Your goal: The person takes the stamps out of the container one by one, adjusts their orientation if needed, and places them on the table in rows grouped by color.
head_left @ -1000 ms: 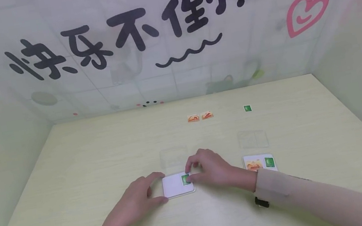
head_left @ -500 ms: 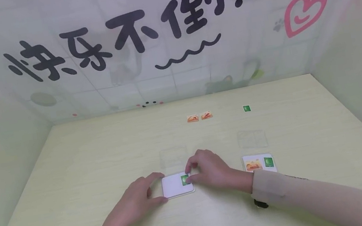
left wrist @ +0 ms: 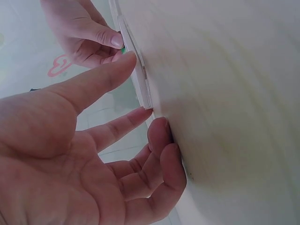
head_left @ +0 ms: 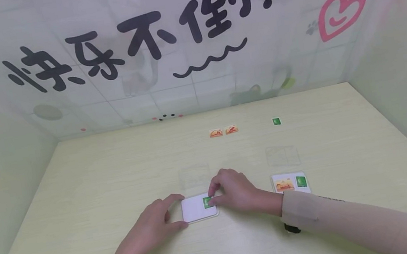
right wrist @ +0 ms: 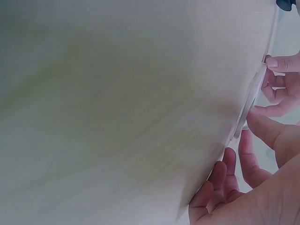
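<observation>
A thin white rectangular case [head_left: 194, 209] lies flat on the table, with a small green stamp [head_left: 206, 203] at its right end. My left hand [head_left: 151, 224] holds the left end of the case, its thumb at the near corner and its index finger at the far corner. Its other fingers curl down by the table in the left wrist view. My right hand [head_left: 233, 191] is at the opposite end. Its thumb and index finger pinch at the stamp, and the thumb covers part of it. From the right wrist, the case [right wrist: 248, 101] appears edge-on.
Two orange picture stamps [head_left: 223, 131] and one green stamp [head_left: 276, 121] lie at the back. Clear lids [head_left: 282, 155] rest beyond the cases. A second white case [head_left: 290, 183], bearing an orange and a green stamp, sits right, partly behind my right sleeve [head_left: 320, 210]. Walls enclose the table.
The whole head view has shifted slightly left. Both hands, the case and the stamp keep nearly the same places relative to each other.
</observation>
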Demonstrator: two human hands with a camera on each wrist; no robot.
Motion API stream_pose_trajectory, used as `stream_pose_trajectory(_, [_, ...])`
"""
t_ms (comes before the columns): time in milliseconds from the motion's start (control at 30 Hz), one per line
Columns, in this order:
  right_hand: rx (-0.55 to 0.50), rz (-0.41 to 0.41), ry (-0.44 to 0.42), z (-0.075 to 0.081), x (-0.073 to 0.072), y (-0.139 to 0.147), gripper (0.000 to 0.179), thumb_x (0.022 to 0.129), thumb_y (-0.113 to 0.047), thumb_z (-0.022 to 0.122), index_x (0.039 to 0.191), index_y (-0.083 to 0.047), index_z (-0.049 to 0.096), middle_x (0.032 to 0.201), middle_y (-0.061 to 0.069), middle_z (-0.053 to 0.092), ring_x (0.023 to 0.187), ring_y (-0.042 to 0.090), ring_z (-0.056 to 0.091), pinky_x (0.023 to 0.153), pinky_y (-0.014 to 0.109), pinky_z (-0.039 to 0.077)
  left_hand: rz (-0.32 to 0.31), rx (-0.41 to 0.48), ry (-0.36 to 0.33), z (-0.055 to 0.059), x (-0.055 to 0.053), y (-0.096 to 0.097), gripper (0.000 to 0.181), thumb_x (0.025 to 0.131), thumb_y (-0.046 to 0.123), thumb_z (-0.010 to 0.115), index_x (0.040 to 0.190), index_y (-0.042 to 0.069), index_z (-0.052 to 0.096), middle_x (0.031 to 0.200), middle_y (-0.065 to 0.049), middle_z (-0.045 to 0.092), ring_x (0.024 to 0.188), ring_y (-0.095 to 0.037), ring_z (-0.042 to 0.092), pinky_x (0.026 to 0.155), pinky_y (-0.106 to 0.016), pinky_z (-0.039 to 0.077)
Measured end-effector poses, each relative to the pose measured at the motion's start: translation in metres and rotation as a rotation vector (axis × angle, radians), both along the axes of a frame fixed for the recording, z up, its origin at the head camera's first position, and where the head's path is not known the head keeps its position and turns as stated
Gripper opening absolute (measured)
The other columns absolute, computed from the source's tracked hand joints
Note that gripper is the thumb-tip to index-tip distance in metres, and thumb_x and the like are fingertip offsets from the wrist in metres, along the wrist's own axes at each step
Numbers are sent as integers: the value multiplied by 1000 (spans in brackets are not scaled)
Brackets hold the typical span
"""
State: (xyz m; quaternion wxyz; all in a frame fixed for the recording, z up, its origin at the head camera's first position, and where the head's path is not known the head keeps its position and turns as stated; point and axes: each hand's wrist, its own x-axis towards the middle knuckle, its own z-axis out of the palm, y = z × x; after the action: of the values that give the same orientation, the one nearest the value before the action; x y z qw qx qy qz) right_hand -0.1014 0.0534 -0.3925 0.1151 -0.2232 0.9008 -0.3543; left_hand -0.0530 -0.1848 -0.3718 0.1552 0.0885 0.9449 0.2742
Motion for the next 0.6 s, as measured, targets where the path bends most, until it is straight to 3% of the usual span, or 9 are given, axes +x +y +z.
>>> stream_pose_trajectory(600, [-18,24,-16,2,0,1,9,86,-14,88,84,-11,80,89,0,67,86,15,53,78,32,43,9,8,-11,-1,0,-1,60,85,18,89,139,16,64,79,-4,50,73,-19,43,63,-30,35])
